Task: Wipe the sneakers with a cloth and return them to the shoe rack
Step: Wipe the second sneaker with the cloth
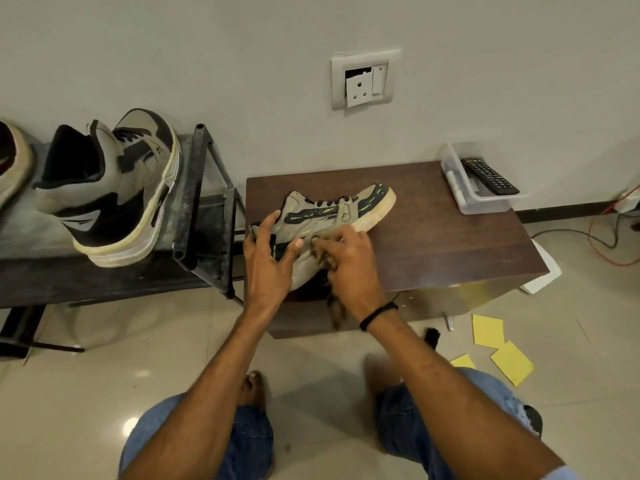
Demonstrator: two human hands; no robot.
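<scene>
Sneaker (332,213): tilted on the surface (450,237), one side panel turned up, toe pointed away to the right, heel toward the person.
Left hand (268,258): wrapped round the heel and collar, thumb pressed on the side panel; the sneaker is steadied by it.
Right hand (349,258): closed on the cloth (335,306), which is pressed to the side panel near the midsole; a loose end hangs below the wrist.
Weight: judged light; one hand is likely enough for lifting.
Stiffness: sole judged firm, upper soft and padded; some give under pressure is expected, so support behind the wiped panel is advised.
Hold points: heel or collar judged best; laces and tongue judged poor, being loose.
Slip: fabric upper judged grippy; the rubber midsole may be slicker if damp.
Second sneaker (114,188): set on the rack (204,202), left of the surface, tipped over.
Stage: wiping judged in hand; return to the rack not yet done.
</scene>
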